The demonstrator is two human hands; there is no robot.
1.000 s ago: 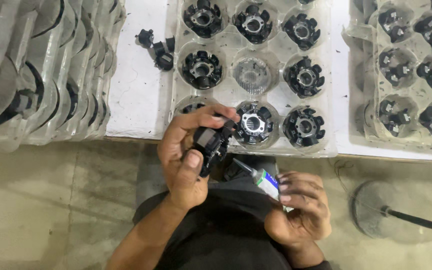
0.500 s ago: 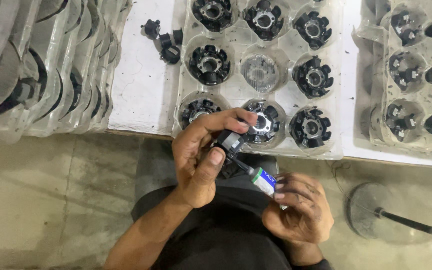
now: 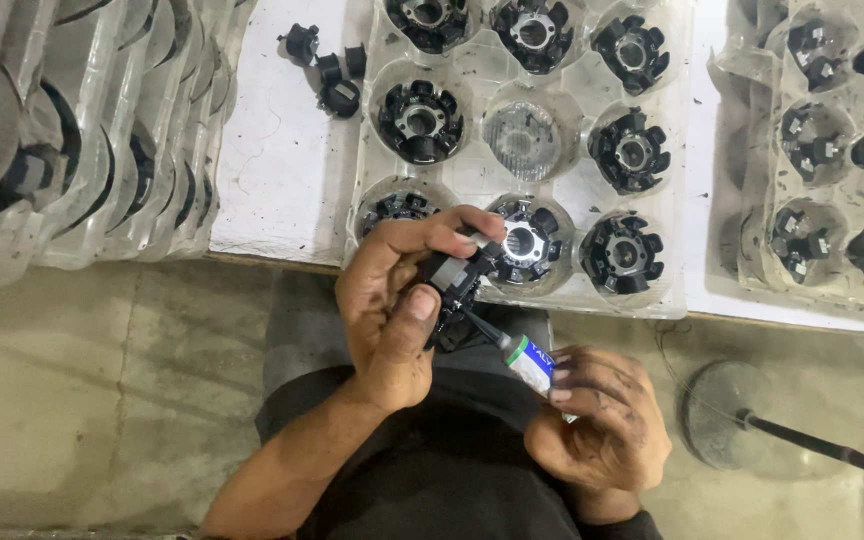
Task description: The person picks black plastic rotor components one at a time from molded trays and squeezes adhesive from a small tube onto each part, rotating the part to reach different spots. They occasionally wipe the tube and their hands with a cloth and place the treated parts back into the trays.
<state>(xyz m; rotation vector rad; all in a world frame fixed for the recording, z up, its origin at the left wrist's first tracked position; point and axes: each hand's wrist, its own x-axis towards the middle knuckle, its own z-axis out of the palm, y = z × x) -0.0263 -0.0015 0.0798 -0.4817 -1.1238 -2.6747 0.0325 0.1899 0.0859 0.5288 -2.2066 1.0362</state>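
Grip, centre of view: my left hand [image 3: 392, 310] is closed around a small black moulded part [image 3: 449, 282], thumb pressed on its near face and fingers curled over the far side, holding it just in front of the table's near edge and above my lap. My right hand [image 3: 600, 425] is closed on a small adhesive tube [image 3: 532, 361], white with a green band, pinched at its rear end between fingertips and thumb.

Change from the two earlier views: the tube's dark nozzle sat a little apart from the part, low and to its right; it now meets the part's underside, and my left thumb has shifted higher on the part. I judge that the nozzle is at the joint and that application is under way, not finished.

Orientation: the tube's long axis runs diagonally, from lower right at my fingers to upper left at the nozzle, so its tip points up and left into the part. The part's own axis I cannot tell, since my fingers hide most of it.

Surroundings: beyond the part lies a clear blister tray [image 3: 672, 150] holding black rotor-like pieces in round pockets, with one pocket [image 3: 524, 128] empty. A second tray [image 3: 752, 250] sits to its right, stacked clear trays [image 3: 102, 150] to the left, and three loose black pieces [image 3: 327, 70] rest on the white tabletop [image 3: 282, 180].
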